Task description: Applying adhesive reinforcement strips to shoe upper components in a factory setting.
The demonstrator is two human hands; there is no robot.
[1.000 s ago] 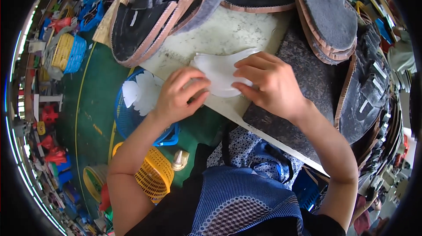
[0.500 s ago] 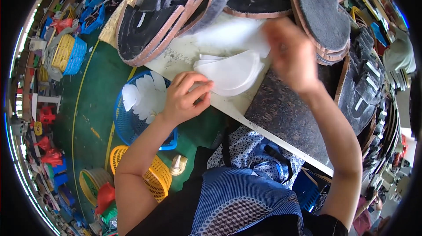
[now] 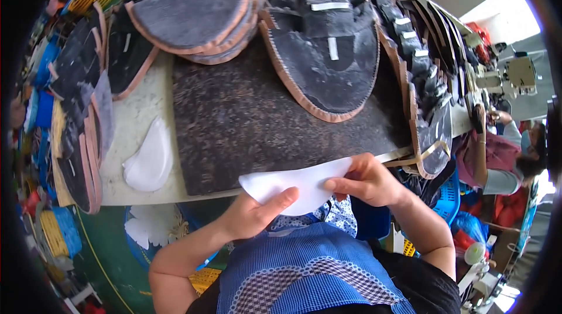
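Observation:
Between my two hands is a thin white curved sheet [image 3: 304, 182], in front of my apron at the table's near edge. My left hand [image 3: 257, 214] pinches its left end, thumb on top. With thumb and fingers, my right hand [image 3: 370, 182] grips the right end. A small stack of similar white sheets [image 3: 148, 159] lies on the pale tabletop to the left. Beyond my hands, a black rounded shoe-upper piece [image 3: 333, 62] with a pinkish-brown edge and white strips rests on a dark speckled board [image 3: 234, 121].
Grey fuzzy pieces of the same shape [image 3: 193, 9] are stacked at the board's far left. More dark pieces [image 3: 79, 115] stand at the left, others [image 3: 433, 97] along the right. A blue basket [image 3: 140, 246] holding white sheets is below the table. Another person [image 3: 489, 156] sits at the right.
My view has turned to the right. Both hands have come together near my body and now hold one white sheet; the left hand has left the stack on the table.

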